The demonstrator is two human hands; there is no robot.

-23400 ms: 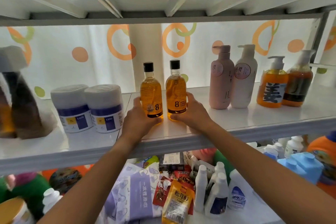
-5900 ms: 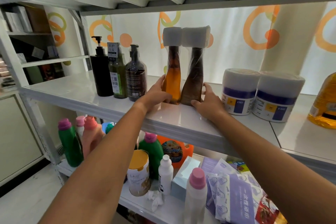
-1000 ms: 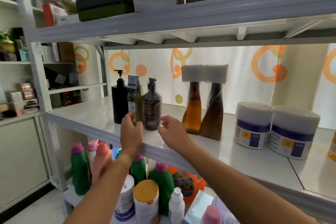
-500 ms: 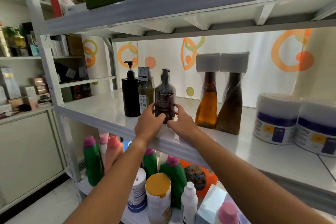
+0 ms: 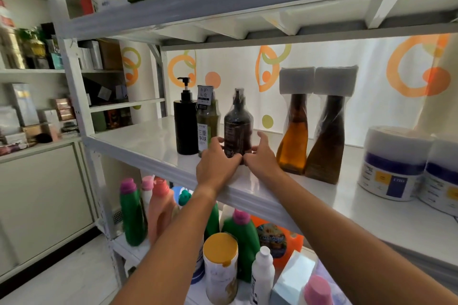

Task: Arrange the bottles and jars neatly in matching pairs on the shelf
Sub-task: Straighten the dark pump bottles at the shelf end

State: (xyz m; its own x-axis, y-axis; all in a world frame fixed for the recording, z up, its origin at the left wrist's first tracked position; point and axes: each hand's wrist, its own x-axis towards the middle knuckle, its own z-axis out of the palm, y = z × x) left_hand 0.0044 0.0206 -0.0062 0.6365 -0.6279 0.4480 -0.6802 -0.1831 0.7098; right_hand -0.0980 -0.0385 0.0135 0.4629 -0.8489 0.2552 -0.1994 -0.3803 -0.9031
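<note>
Standing upright on white metal shelf (image 5: 153, 141), dark brown plastic-wrapped pump bottle (image 5: 238, 126), nozzle uppermost, left hand (image 5: 218, 163) and right hand (image 5: 262, 158) cupping its base, fingers curled.

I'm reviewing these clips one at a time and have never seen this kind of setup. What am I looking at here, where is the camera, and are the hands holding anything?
No machine here: a person works bare-handed, and the single wide-angle camera sits on their head, looking forward and down along both arms. They face a white shelf. The left hand and right hand cup the base of a dark brown pump bottle, which stands upright on the shelf rather than lifted. Left of it stand an olive-green bottle and a black pump bottle. To its right are two wrapped tapered bottles, one amber, one darker, then two white jars with purple bands. The shelf below holds assorted detergent bottles.
</note>
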